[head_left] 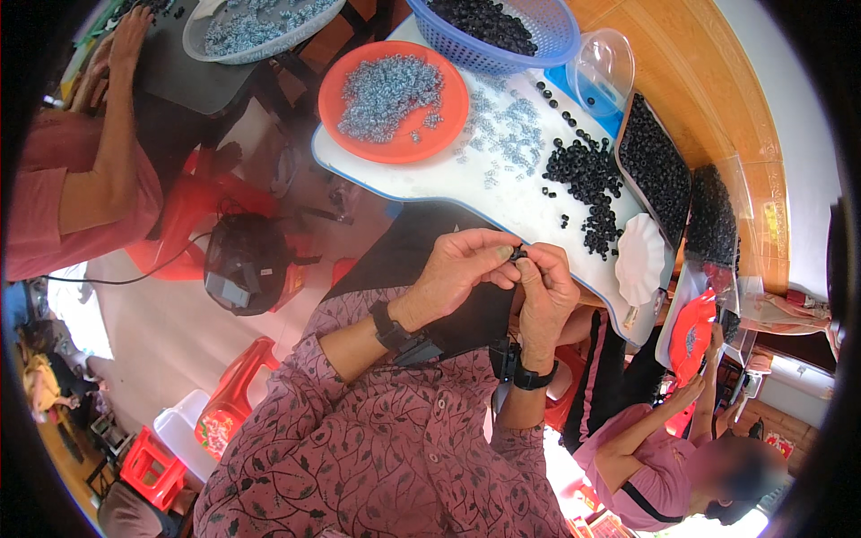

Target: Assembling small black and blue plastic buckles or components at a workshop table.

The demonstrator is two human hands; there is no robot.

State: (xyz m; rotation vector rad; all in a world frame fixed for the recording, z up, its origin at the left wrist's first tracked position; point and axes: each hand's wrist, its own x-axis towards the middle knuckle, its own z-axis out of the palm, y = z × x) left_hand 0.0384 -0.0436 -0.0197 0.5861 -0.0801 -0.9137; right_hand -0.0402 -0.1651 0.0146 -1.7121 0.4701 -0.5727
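Observation:
My left hand (459, 269) and my right hand (549, 291) meet in front of me at the table's near edge. Both pinch a small black ring-like part (517, 254) between thumb and fingertips; its detail is partly covered by the fingers. Just beyond, on the white table (408, 184), lies a loose pile of small black parts (583, 170). Small translucent bluish pieces (516, 130) are scattered to its left. More of these bluish pieces (390, 90) fill much of a red plate (336, 134). A white scalloped dish (640, 260) sits right of the black pile.
A purple basket (552, 54) of black parts stands at the back, beside a clear plastic bowl (605, 67). Trays of black parts (653, 152) line the right side. People work at left (90, 188) and lower right (646, 457). Red stools (238, 390) stand on the floor.

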